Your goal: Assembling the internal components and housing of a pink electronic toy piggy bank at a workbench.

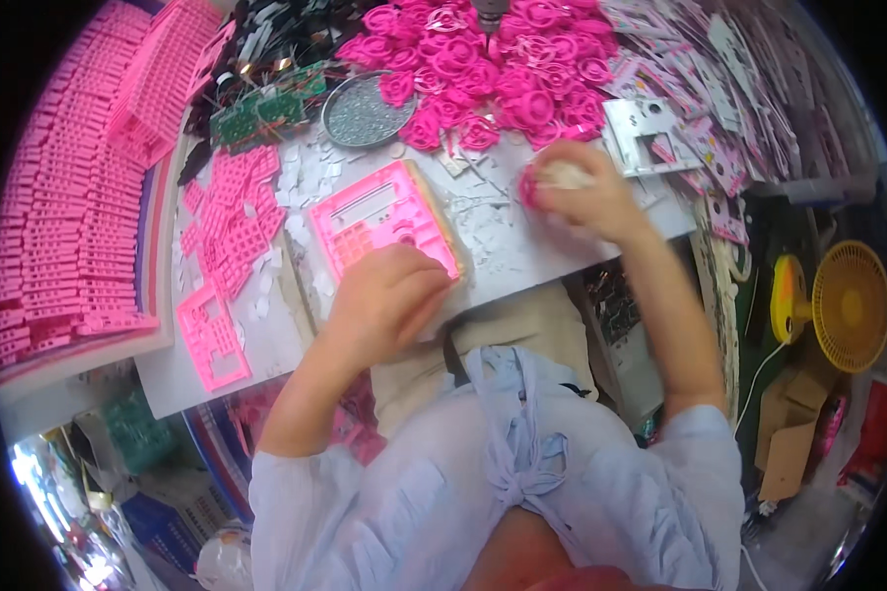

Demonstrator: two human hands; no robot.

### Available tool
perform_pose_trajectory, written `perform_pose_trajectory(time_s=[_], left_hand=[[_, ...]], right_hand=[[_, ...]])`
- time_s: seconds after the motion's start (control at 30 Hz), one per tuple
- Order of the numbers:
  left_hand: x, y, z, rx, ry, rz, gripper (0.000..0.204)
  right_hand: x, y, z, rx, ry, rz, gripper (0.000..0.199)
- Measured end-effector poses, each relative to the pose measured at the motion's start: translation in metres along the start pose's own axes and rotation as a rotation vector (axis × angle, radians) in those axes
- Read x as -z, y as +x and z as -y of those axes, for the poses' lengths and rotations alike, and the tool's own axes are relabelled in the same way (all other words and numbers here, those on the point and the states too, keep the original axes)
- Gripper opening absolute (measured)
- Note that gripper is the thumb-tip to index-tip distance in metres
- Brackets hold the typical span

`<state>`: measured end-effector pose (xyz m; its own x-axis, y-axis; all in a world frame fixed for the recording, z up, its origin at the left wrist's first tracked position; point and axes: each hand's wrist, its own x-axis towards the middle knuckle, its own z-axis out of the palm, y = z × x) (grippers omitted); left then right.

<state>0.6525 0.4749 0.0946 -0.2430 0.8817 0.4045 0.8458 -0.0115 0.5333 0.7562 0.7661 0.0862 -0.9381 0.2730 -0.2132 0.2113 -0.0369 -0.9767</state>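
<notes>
A bright pink plastic housing with slots and a grid of square openings lies face-down or face-up, I cannot tell which, on a yellowish block in front of me. My left hand rests over its near right corner, fingers curled and pressed together; whatever they pinch is hidden. Out to the right, above the white table, my right hand is closed around a small pink piece, with something whitish also showing at the fingers. Motion blurs this hand.
Pink coiled parts are heaped at the back, beside a round dish of small metal bits. Green circuit boards, pink button sheets and a loose pink frame lie left. Stacked pink housings stand far left; a yellow fan right.
</notes>
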Motion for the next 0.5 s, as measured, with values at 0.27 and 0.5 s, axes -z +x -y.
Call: perform_pose_trajectory(time_s=[0.27, 0.5], left_hand=[[0.013, -0.044, 0.015, 0.167, 0.019, -0.071, 0.022], [0.017, -0.038, 0.031, 0.196, 0.000, -0.062, 0.022]], right_hand=[[-0.064, 0.063, -0.060, 0.721, -1.035, -0.125, 0.032], [-0.060, 0.063, -0.008, 0.621, -1.155, 0.148, 0.051]])
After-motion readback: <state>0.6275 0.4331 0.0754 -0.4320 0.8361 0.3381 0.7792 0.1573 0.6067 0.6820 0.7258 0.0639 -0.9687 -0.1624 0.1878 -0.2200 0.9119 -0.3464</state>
